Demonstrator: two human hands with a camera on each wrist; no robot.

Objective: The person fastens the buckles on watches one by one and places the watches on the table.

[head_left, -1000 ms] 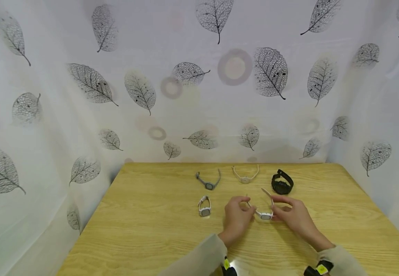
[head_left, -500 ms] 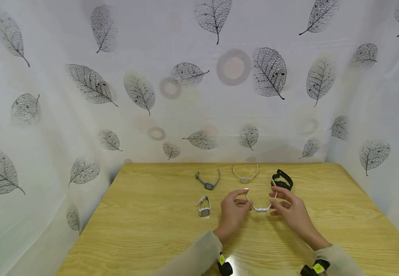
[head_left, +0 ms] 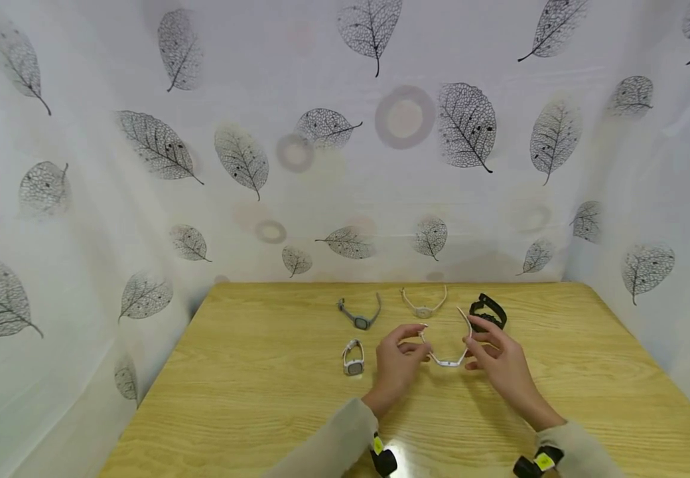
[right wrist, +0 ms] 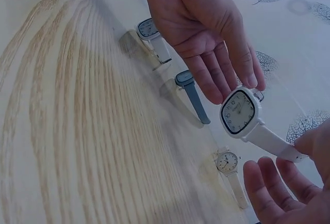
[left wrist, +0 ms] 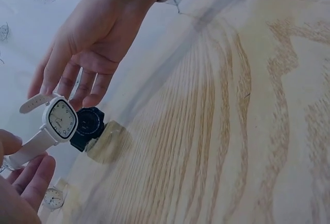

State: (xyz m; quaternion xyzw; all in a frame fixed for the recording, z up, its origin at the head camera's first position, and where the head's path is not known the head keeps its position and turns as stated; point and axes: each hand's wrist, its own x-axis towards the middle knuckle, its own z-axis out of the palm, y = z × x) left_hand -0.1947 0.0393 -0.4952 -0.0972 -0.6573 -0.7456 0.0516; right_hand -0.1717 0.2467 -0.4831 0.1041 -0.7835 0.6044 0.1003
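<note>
A white wristwatch [head_left: 448,363] with a rounded-square dial hangs between my two hands, its strap unfastened and curving upward in a U. My left hand [head_left: 399,364] pinches one strap half, and my right hand [head_left: 496,355] pinches the other, whose tip sticks up past the fingers. In the left wrist view the pale dial [left wrist: 62,121] with dark numerals and a black border faces the camera. The right wrist view also shows the dial [right wrist: 239,112], with my right hand's thumb and fingers around the near strap half.
On the wooden table [head_left: 249,398] lie a smaller white watch [head_left: 353,366] with its strap closed, a grey watch [head_left: 362,322], a cream watch [head_left: 423,311] with a round dial, and a black watch [head_left: 489,312] behind my right hand. A leaf-printed curtain [head_left: 345,186] surrounds the table.
The white watch has been raised and tilted, so its dial no longer faces the head camera. Both hands have shifted slightly left with it. The other watches have stayed put.
</note>
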